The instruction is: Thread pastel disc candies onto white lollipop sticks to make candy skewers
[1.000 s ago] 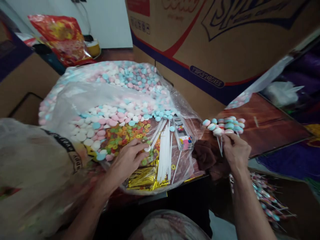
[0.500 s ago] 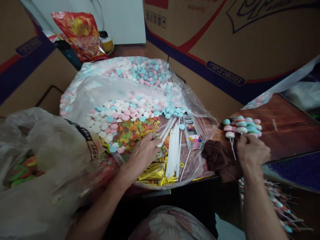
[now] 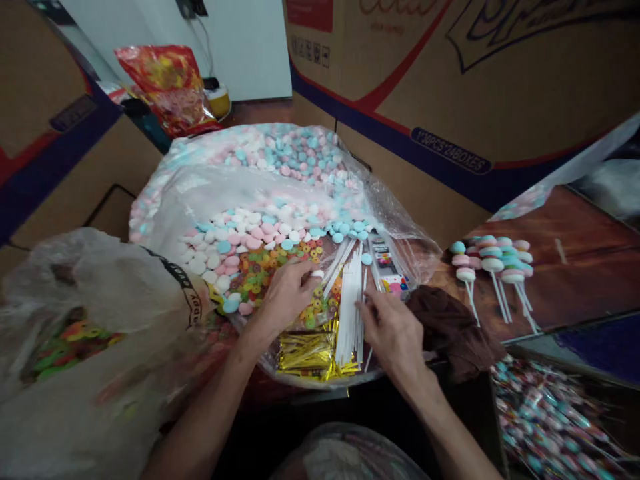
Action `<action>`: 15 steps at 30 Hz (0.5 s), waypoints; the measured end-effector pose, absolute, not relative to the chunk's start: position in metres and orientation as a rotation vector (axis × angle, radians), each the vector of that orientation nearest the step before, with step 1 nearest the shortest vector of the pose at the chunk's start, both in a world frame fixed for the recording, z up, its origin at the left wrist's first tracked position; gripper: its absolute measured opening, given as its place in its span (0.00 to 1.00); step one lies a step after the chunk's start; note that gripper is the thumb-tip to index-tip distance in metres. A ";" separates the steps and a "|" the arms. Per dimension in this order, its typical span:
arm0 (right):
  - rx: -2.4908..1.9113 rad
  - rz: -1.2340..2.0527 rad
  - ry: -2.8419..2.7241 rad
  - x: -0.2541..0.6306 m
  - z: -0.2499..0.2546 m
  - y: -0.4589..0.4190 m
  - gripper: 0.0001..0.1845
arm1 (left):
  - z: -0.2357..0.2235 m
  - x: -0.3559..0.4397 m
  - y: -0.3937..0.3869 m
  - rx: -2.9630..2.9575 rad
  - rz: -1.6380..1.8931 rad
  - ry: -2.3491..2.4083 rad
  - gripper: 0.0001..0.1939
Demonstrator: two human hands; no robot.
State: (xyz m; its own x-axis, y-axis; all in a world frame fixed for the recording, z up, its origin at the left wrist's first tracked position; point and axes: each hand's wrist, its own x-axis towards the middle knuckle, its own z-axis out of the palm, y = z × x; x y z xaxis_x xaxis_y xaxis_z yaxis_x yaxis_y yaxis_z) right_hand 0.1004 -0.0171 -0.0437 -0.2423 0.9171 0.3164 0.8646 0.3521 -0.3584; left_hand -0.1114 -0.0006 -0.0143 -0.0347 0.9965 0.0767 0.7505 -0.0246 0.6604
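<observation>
My left hand [image 3: 290, 290] pinches a white round candy [image 3: 317, 274] at its fingertips, above the coloured ring gummies [image 3: 260, 270]. My right hand [image 3: 395, 327] has its fingers curled at the right edge of a bundle of white lollipop sticks [image 3: 349, 307]; whether a stick is between the fingertips is hidden. Pink, white and blue candies [image 3: 250, 233] spill from a large clear bag [image 3: 225, 180] behind the gummies. Gold twist ties [image 3: 307, 350] lie in front of the sticks. At the right, several candy lollipops [image 3: 505, 257] rest with their sticks toward me.
A brown cloth [image 3: 445, 323] and a small clear packet [image 3: 387, 263] lie right of the sticks. A plastic bag of gummies [image 3: 100, 320] stands at the left. Cardboard boxes [image 3: 390, 147] rise behind. Many wrapped lollipops [image 3: 555, 427] fill the lower right.
My right hand has left the lollipops at the right and moved left to the sticks. A white candy now shows in my left fingertips. The view has shifted slightly.
</observation>
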 end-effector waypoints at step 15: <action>-1.617 0.899 -1.706 0.110 -0.045 -0.015 0.16 | -0.010 -0.063 0.051 1.981 0.827 1.617 0.07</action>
State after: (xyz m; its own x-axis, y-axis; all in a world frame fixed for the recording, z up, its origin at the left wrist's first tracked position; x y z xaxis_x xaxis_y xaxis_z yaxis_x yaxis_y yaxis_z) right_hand 0.1099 -0.0154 -0.0445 -0.0632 0.9978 -0.0185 0.5796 0.0216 -0.8146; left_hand -0.0626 0.0505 -0.0101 0.1330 0.9770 0.1668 0.7071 -0.2114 0.6748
